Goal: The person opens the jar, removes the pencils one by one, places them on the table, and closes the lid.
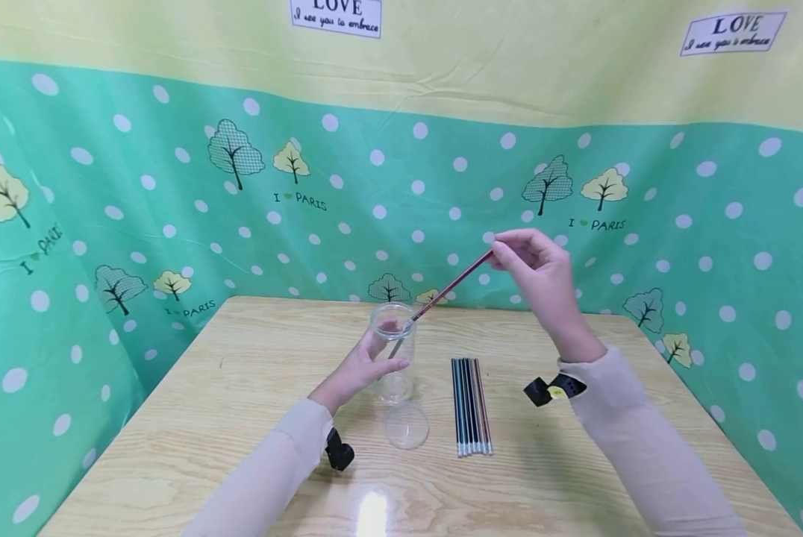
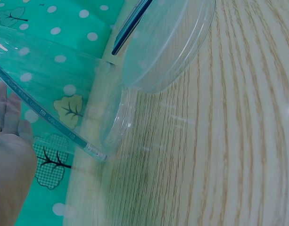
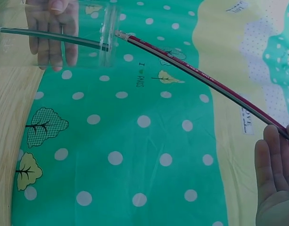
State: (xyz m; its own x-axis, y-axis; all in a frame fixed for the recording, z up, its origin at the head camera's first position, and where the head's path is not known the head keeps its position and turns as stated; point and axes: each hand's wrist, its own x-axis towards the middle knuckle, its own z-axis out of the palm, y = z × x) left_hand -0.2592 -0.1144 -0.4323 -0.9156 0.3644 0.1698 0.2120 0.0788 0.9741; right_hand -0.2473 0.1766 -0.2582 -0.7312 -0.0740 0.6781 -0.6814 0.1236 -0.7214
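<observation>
In the head view my left hand [image 1: 356, 374] grips a clear jar [image 1: 396, 386] standing upright on the table. Inside the jar leans a dark teal pencil [image 2: 47, 117], eraser end down. Raised to the right, my right hand [image 1: 542, 277] pinches a red pencil [image 1: 454, 284] near its far end. That pencil slants down, and its eraser end [image 3: 123, 35] is at the jar's mouth; whether it has passed the rim I cannot tell. A clear round lid [image 1: 407, 426] lies flat just in front of the jar.
Right of the lid, several pencils [image 1: 470, 406] lie side by side, eraser ends toward me. The wooden table [image 1: 240, 418] meets a green and yellow patterned cloth [image 1: 348, 246] at the back and sides.
</observation>
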